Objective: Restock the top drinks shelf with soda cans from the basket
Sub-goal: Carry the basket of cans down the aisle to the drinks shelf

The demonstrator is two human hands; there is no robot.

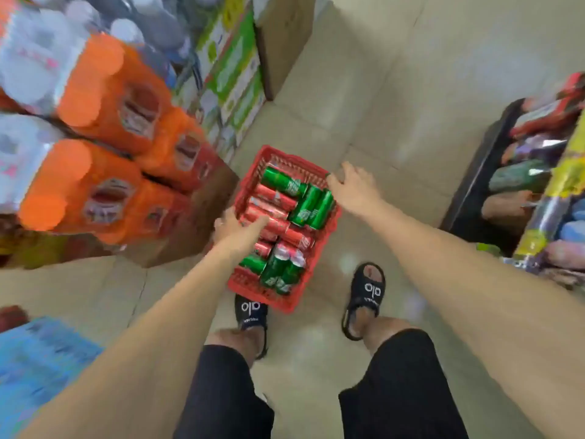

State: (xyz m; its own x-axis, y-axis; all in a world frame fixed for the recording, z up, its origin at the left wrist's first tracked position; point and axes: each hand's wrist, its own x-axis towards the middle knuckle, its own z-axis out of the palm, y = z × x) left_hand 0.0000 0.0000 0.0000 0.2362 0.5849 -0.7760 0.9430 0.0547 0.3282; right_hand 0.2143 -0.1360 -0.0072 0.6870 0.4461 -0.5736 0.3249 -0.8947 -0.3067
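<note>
Looking straight down from the head camera, I've got a red plastic basket (286, 299) sitting on the pale tiled floor (364, 106), just ahead of two feet in black slides (364, 299). It's loaded with soda cans lying on their sides: red cans (272, 210) in a row through the middle, green cans (311, 205) bunched by the right wall, one more green one across the far end, and another green cluster (281, 270) at the near end. My left hand (235, 228) is over the basket's left edge, fingers stretched toward the red cans; I can't tell whether they touch a can, but nothing is gripped there. My right hand (356, 188) is at the far right corner, fingers spread and relaxed, fingertips right at the rim next to the green cans, holding nothing that I can make out. Everything's motion-blurred, so fine contact is hard to call. On the left, shrink-wrapped packs of orange drink bottles (104, 147) are stacked on cardboard boxes, with green-and-white cartons (234, 71) behind them. Off to the right stands a dark rack of packaged goods (538, 172), well apart from the basket. Black shorts (395, 388) fill the bottom of the view.
</note>
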